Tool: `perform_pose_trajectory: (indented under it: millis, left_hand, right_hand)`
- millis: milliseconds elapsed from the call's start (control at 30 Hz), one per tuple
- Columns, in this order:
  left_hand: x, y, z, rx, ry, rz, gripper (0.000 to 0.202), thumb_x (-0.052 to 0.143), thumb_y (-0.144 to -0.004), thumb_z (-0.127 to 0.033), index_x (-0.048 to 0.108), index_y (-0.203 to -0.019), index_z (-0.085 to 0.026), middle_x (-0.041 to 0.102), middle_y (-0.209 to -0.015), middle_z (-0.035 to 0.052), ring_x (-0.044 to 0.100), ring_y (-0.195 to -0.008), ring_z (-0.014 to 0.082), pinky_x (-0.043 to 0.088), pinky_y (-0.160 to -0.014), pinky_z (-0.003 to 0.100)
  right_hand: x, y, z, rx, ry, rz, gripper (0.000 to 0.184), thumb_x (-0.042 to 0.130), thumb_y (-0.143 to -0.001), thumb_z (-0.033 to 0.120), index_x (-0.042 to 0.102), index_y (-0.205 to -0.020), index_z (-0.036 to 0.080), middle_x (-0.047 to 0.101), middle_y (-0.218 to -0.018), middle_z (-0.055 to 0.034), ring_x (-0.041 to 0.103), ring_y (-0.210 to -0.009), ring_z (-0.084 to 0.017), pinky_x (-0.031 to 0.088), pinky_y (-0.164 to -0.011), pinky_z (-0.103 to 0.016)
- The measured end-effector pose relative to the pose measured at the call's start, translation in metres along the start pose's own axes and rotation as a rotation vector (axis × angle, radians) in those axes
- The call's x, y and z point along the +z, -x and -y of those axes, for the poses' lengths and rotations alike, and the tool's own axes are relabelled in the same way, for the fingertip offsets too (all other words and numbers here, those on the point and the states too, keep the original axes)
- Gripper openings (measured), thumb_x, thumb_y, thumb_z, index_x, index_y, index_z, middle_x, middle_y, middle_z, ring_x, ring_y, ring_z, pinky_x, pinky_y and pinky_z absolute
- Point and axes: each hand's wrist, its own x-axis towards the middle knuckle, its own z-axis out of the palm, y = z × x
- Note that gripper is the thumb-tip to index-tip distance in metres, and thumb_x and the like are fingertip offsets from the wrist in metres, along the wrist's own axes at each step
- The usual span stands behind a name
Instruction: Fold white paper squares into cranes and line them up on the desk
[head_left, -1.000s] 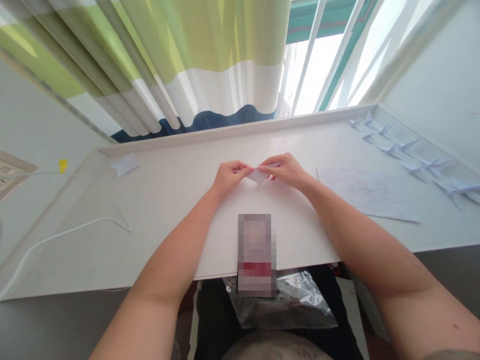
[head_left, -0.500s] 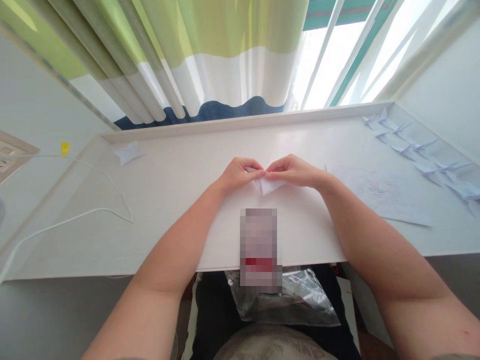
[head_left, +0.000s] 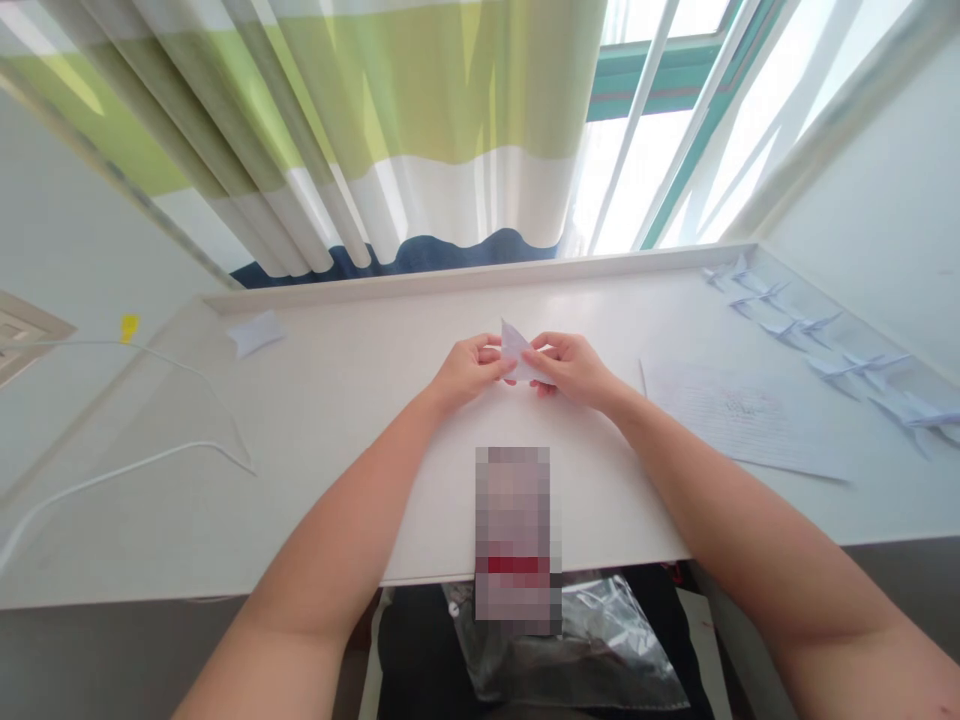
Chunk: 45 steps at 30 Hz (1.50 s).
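Between my hands is a small folded white paper [head_left: 514, 346], with one pointed corner standing up. My left hand [head_left: 471, 368] pinches its left side between thumb and fingers. On the right edge, my right hand [head_left: 568, 366] grips it, the thumb lying across the front face. Both hands are just above the white desk [head_left: 360, 390]. Some fingers are hidden behind the paper. Nearer to me, a blurred-out rectangular object [head_left: 513, 520] lies at the desk's front edge.
Several folded paper shapes [head_left: 795, 328] line the desk's right side. A printed sheet [head_left: 739, 415] lies right of my hands, a folded white paper [head_left: 255, 333] far left. A white cable [head_left: 135, 465] crosses the left side. A clear plastic bag [head_left: 600, 640] rests on my lap.
The folded paper has turned, so its point now faces up instead of down toward me. My fingers have shifted from its top edge to its sides. The view has tilted slightly upward.
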Motion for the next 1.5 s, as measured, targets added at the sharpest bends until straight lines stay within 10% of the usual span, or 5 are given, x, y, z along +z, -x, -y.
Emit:
perform_pose_trajectory:
  millis: [433,767,1067,1267,1500]
  left_hand:
    - [0.005,0.002,-0.005,0.014,-0.017,0.028,0.05,0.099,-0.078,-0.05,0.074,-0.108,-0.019,0.082,-0.09,0.0042,0.072,-0.079,0.0157,0.054,-0.078,0.029]
    - [0.01,-0.004,0.003,0.061,-0.067,-0.269,0.071,0.093,-0.072,-0.079,0.053,-0.067,-0.021,0.047,-0.061,-0.0055,0.039,-0.058,0.0089,0.029,-0.056,0.027]
    - [0.012,-0.006,0.003,0.078,0.083,-0.241,0.079,0.086,-0.068,-0.093,0.067,-0.08,-0.017,0.065,-0.071,0.0002,0.058,-0.063,0.0121,0.045,-0.06,0.027]
    - [0.01,-0.004,0.0,0.061,0.155,-0.115,0.074,0.104,-0.062,-0.069,0.071,-0.102,-0.017,0.082,-0.095,0.0072,0.077,-0.089,0.0213,0.06,-0.084,0.033]
    - [0.007,-0.001,0.001,0.038,0.081,-0.123,0.063,0.099,-0.071,-0.058,0.05,-0.088,-0.023,0.075,-0.079,-0.0029,0.068,-0.067,0.013,0.051,-0.068,0.025]
  right_hand:
    - [-0.002,0.003,0.004,0.012,0.208,0.03,0.05,0.074,-0.095,0.072,0.072,-0.094,0.022,0.06,-0.058,0.0026,0.049,-0.044,-0.012,0.036,-0.045,-0.029]
    - [-0.002,0.004,0.0,-0.3,0.358,-0.009,0.064,0.096,-0.073,0.053,0.064,-0.122,0.029,0.069,-0.138,-0.0107,0.072,-0.107,-0.03,0.064,-0.083,-0.047]
    - [0.004,0.004,0.002,-0.264,0.233,-0.049,0.028,0.071,-0.096,0.052,0.066,-0.093,0.024,0.076,-0.087,-0.0035,0.067,-0.079,-0.02,0.055,-0.08,-0.04]
    - [0.005,-0.005,-0.001,-0.055,-0.17,-0.174,0.031,0.076,-0.082,0.052,0.064,-0.089,0.024,0.07,-0.075,0.0006,0.067,-0.069,-0.019,0.057,-0.069,-0.036]
    - [0.002,-0.002,0.003,0.029,-0.204,-0.139,0.034,0.089,-0.069,0.04,0.067,-0.09,0.023,0.075,-0.078,0.0,0.07,-0.07,-0.018,0.057,-0.063,-0.032]
